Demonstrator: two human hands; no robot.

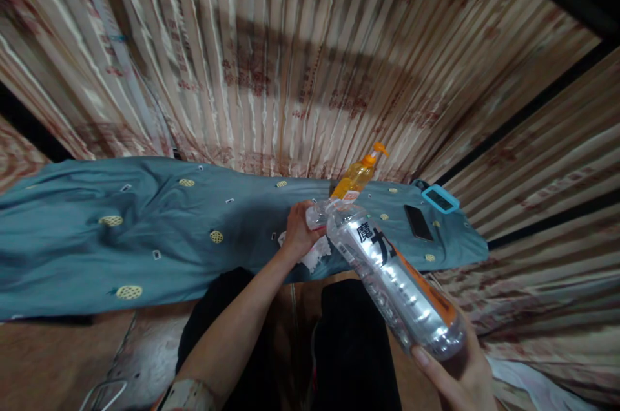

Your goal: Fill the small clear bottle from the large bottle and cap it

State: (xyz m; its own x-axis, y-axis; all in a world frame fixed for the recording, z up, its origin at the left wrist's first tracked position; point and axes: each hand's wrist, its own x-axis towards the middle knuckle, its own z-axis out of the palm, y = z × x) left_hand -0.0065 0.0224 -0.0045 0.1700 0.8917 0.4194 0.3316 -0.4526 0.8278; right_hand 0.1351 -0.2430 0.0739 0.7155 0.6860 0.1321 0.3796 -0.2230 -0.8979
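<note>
My right hand grips the lower end of a large clear plastic bottle with a silver and orange label. The bottle is tilted, its neck pointing up and left toward my left hand. That hand is closed around a small clear container, whose exact kind I cannot make out. The large bottle's neck end overlaps it in the picture; whether they touch I cannot tell. Under my left hand lies a white lacy-edged cloth or tissue. Just behind stands a pump bottle of yellow liquid with an orange pump top.
A blue-green cloth with pineapple prints covers the long surface ahead. On its right lie a dark phone and a light-blue framed device. Pleated patterned curtains hang behind and to the right, with dark bars nearby.
</note>
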